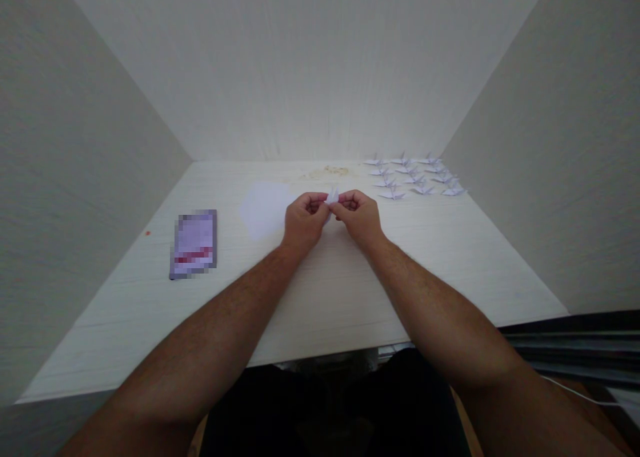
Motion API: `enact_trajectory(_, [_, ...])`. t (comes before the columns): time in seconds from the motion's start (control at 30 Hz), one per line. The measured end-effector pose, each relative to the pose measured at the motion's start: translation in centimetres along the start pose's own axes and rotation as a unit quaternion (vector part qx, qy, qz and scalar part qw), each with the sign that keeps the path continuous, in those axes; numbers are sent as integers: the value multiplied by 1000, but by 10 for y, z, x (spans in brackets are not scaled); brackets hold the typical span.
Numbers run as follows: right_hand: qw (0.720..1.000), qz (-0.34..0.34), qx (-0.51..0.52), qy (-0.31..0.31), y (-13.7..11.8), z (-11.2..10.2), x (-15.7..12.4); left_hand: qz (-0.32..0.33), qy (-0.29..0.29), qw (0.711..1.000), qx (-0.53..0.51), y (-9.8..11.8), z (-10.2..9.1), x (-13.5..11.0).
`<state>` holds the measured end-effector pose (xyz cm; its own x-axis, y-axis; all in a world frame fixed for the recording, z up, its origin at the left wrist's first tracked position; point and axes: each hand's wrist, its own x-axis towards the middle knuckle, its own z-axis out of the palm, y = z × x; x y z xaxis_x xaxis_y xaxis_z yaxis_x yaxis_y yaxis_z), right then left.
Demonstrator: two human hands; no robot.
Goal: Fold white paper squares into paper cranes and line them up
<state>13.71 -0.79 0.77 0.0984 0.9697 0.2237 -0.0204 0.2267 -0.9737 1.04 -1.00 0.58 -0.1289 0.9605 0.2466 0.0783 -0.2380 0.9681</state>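
Rows of white paper cranes [414, 179] occupy the far right corner of the worktop [320, 290], and brownish marks [336, 171] lie near its far edge. A pixelated purple rectangle [195, 237] and a red speck [148, 233] sit toward the left edge; white paper [264, 209] lies just beside the left hand [303, 222]. Both forearms [235, 310] cross the near edge and converge. Left and right hand [361, 218] each pinch a small folded paper [333, 195], thumb against fingers, nearer the far edge.

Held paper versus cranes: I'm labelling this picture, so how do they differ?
The held paper looks like one narrow piece; the cranes are many, wings spread. The held paper is pinched; the cranes rest in rows on the table. Both are pale, folded paper.
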Motion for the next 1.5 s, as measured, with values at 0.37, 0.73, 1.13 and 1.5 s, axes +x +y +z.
enact_trajectory(0.37, [1000,16,-3,-3,3,-2,2,-34,-68,996,-37,5,-3,-1])
enact_trajectory(0.73, [1000,22,19,-11,0,-3,2,-47,-94,991,-78,0,-7,1])
enact_trajectory(1.13, [998,-23,7,-51,-7,-13,7,-153,-190,955,-169,4,-11,4])
enact_trajectory(1.5, [989,-41,-5,-140,-7,-25,11,-198,-255,934,-151,6,-19,5])
